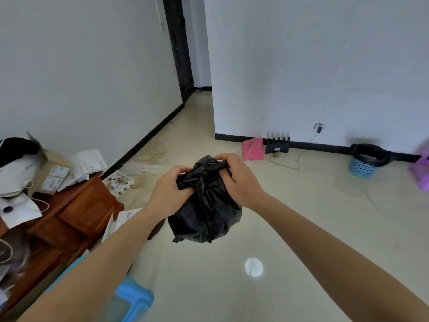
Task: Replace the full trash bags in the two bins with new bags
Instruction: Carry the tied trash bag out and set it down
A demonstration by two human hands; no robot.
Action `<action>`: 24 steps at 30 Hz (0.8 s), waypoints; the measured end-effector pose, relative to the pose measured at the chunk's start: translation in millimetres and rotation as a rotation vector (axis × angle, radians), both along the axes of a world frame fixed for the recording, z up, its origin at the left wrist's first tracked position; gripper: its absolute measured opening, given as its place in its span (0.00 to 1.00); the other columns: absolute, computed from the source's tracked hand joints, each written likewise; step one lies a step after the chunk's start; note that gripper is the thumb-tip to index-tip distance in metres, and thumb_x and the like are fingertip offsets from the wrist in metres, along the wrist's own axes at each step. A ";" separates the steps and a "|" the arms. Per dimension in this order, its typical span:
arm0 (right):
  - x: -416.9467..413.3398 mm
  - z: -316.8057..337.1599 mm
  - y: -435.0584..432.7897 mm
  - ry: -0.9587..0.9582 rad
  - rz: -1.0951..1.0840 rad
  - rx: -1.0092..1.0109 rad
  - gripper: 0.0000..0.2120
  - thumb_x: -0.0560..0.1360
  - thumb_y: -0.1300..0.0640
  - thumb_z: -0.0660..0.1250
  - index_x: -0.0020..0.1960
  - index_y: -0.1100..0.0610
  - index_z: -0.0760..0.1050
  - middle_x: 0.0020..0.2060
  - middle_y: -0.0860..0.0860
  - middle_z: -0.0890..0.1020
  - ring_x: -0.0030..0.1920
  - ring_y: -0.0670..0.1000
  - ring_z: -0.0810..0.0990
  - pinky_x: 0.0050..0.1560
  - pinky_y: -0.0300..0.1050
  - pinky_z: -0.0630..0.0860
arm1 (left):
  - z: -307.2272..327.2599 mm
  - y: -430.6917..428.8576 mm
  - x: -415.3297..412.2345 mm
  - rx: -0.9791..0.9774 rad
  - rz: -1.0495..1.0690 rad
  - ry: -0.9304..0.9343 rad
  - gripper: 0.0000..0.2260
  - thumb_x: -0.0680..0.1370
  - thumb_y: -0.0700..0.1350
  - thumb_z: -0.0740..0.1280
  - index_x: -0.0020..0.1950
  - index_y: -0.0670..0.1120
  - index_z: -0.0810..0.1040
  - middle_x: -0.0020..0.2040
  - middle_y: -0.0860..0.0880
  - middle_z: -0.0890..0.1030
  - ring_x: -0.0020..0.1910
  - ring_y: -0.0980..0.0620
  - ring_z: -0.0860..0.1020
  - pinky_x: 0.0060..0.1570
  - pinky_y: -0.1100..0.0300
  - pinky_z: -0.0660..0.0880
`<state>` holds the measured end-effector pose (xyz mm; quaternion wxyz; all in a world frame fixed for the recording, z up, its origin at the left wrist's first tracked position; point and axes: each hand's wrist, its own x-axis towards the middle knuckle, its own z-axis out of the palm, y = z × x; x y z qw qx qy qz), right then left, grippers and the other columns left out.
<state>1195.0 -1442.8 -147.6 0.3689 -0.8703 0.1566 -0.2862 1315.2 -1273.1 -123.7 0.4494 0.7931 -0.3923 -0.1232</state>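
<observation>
Black full trash bag (204,212) hangs between hands: left hand (170,192), right hand (238,177) both grip its knotted neck.

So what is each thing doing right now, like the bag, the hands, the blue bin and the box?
black trash bag: bulging, top gathered into a knot, held by both hands.
left hand: grips the bag's top.
right hand: grips the bag's top.
blue bin: upright by the wall, lined with a black bag.
cardboard box: flaps open, on the wooden cabinet.
plug: in the wall socket.
</observation>
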 end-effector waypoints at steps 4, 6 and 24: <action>115.0 10.0 -63.1 0.050 0.053 0.063 0.16 0.81 0.56 0.59 0.69 0.50 0.70 0.60 0.48 0.75 0.60 0.46 0.75 0.65 0.50 0.72 | 9.6 -50.9 104.7 0.012 0.056 -0.035 0.17 0.72 0.40 0.74 0.58 0.54 0.78 0.51 0.58 0.82 0.52 0.58 0.80 0.55 0.60 0.73; 176.1 6.7 -87.2 0.085 0.113 0.075 0.17 0.80 0.54 0.58 0.69 0.48 0.69 0.62 0.46 0.75 0.62 0.45 0.74 0.66 0.51 0.73 | 5.2 -71.3 161.2 0.023 0.080 -0.044 0.17 0.72 0.39 0.73 0.58 0.53 0.78 0.51 0.58 0.82 0.53 0.59 0.79 0.54 0.63 0.72; 632.4 -36.6 -381.7 0.339 0.200 -0.155 0.27 0.76 0.47 0.63 0.74 0.38 0.61 0.57 0.46 0.75 0.58 0.49 0.76 0.60 0.50 0.75 | -35.6 -363.4 648.0 0.110 0.054 -0.013 0.19 0.72 0.36 0.70 0.59 0.54 0.77 0.53 0.56 0.80 0.54 0.56 0.76 0.52 0.67 0.70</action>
